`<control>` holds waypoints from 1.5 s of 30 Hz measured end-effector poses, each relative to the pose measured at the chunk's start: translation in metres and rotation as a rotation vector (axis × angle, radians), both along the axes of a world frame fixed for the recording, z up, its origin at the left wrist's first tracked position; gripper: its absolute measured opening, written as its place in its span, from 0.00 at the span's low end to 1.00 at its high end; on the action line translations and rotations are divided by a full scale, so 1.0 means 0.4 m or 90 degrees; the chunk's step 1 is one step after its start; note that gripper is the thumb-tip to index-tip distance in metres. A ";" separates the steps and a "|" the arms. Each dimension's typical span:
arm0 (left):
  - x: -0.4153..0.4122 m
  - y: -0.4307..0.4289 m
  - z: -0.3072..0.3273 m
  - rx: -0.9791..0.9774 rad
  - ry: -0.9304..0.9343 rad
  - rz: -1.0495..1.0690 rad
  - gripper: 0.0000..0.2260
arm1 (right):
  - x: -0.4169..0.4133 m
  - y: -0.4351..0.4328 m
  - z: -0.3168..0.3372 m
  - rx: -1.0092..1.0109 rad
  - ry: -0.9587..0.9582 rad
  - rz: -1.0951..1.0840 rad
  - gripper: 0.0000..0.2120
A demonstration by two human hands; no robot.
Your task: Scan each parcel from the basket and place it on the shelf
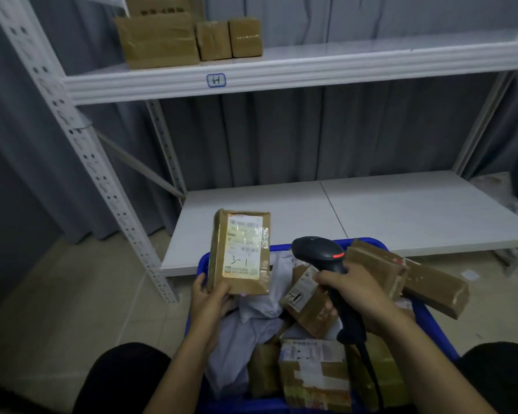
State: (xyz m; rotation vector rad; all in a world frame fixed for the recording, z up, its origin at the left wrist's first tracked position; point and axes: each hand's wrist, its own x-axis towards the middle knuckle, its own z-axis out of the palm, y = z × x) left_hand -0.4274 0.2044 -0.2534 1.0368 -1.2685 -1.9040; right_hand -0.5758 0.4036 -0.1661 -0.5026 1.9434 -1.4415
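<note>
My left hand point(208, 297) grips the lower left corner of a brown cardboard parcel point(240, 252), held upright above the basket with its white label marked "3-1" facing me. My right hand point(352, 289) holds a black barcode scanner point(326, 258) by its handle, its head just right of the parcel and a red light on its top. Below both hands stands the blue basket point(431, 321), filled with several brown parcels point(314, 375) and grey mail bags point(251, 324). A long brown box point(413, 276) lies across its right rim.
A white metal shelf unit stands ahead. Its upper shelf point(311, 70), tagged "6H", carries three brown boxes point(189, 37) at the left. The lower shelf board point(386, 210) lies just behind the basket. A perforated upright post point(81, 150) stands at the left. My knees flank the basket.
</note>
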 end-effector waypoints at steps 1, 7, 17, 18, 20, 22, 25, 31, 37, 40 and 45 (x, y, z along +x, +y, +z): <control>0.006 0.002 -0.001 -0.001 0.005 -0.016 0.16 | 0.006 -0.009 0.002 0.000 -0.001 0.010 0.08; 0.032 -0.031 -0.060 0.014 -0.010 0.009 0.19 | 0.035 -0.055 0.015 -0.014 -0.051 0.071 0.11; 0.049 -0.040 -0.082 -0.014 -0.080 0.053 0.42 | 0.041 -0.086 0.034 -0.050 -0.089 0.109 0.09; 0.049 -0.041 -0.086 -0.022 -0.088 0.046 0.43 | 0.041 -0.088 0.033 -0.049 -0.087 0.113 0.09; 0.051 -0.039 -0.090 -0.039 -0.102 0.036 0.44 | 0.041 -0.091 0.034 -0.043 -0.085 0.119 0.09; 0.051 -0.039 -0.089 -0.053 -0.114 0.035 0.45 | 0.041 -0.094 0.036 -0.037 -0.083 0.127 0.09; 0.053 -0.034 -0.082 -0.064 -0.107 0.027 0.44 | 0.043 -0.093 0.042 -0.033 -0.075 0.131 0.09; 0.059 -0.035 -0.053 -0.046 -0.048 0.009 0.39 | 0.050 -0.082 0.062 -0.056 -0.061 0.088 0.08; 0.031 -0.010 0.116 -0.094 0.033 0.036 0.21 | 0.019 -0.076 0.142 -0.110 0.012 0.027 0.08; -0.004 -0.003 0.235 -0.153 0.080 0.019 0.18 | -0.006 -0.076 0.205 -0.178 0.040 -0.008 0.09; -0.087 0.046 0.452 -0.200 0.133 -0.011 0.16 | -0.041 -0.070 0.327 -0.299 0.117 0.000 0.08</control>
